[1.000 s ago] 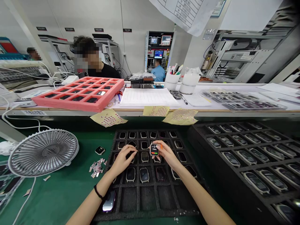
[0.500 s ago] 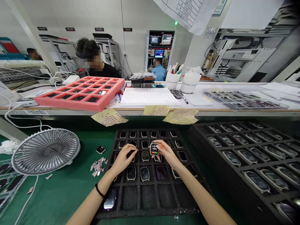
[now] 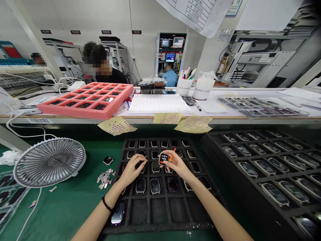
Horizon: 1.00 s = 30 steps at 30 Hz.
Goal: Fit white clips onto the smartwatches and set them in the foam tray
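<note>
My right hand (image 3: pixel 177 164) grips a smartwatch body (image 3: pixel 164 158) by its edges above the black foam tray (image 3: pixel 160 228), with a thin orange stick (image 3: pixel 172 155) between its fingers. My left hand (image 3: pixel 131 170) lies curled over the upper middle cells, beside the held watch and apart from it. It holds nothing that I can see. Rows of dark watch bodies sit in the tray cells, such as one (image 3: pixel 155 186) below my hands. Another watch (image 3: pixel 117 213) lies under my left wrist. Some cells near my hands are hidden.
A second foam tray of watches (image 3: pixel 273 170) fills the right. At left stand a desk fan (image 3: pixel 49 162), a loose watch (image 3: pixel 108 160) and a pile of paper scraps (image 3: pixel 104 179). A pink tray (image 3: pixel 107 112) and printed sheets lie on the bench beyond.
My right hand has tilted the watch, so its coloured display no longer shows clearly. The orange stick now sticks out further, up and to the right. My left hand stays nearly still.
</note>
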Available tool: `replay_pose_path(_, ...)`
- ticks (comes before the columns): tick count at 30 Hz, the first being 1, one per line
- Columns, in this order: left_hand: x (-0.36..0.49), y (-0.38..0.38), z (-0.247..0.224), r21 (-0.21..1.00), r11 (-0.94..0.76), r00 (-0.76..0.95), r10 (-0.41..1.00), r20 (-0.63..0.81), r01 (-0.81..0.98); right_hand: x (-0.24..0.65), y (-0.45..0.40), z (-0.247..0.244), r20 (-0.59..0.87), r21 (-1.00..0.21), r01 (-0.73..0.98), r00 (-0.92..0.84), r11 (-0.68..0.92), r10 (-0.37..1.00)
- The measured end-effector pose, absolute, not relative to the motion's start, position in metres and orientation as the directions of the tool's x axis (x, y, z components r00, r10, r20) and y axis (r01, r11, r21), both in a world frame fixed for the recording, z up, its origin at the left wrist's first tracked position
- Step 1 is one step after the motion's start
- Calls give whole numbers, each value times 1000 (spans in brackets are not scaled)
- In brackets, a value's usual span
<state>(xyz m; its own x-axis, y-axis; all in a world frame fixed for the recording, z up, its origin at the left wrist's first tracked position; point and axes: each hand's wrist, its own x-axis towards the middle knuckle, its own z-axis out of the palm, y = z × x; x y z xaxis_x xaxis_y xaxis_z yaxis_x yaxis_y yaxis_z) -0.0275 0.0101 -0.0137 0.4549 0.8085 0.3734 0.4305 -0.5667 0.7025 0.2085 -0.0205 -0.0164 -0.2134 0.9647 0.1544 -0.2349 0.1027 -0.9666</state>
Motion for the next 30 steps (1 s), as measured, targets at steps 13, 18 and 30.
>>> replay_pose_path(13,-28,10,-14,692,-571,461,806,371,442,210,-22,-10,123,-969,-236,-185,77,975)
replay_pose_path(18,-28,11,-15,692,-571,450,808,380,440,210,-22,-9,110,-974,-214,-132,80,985)
replay_pose_path(30,-28,10,-15,693,-571,460,807,371,441,207,-25,-7,137,-974,-209,-219,91,966)
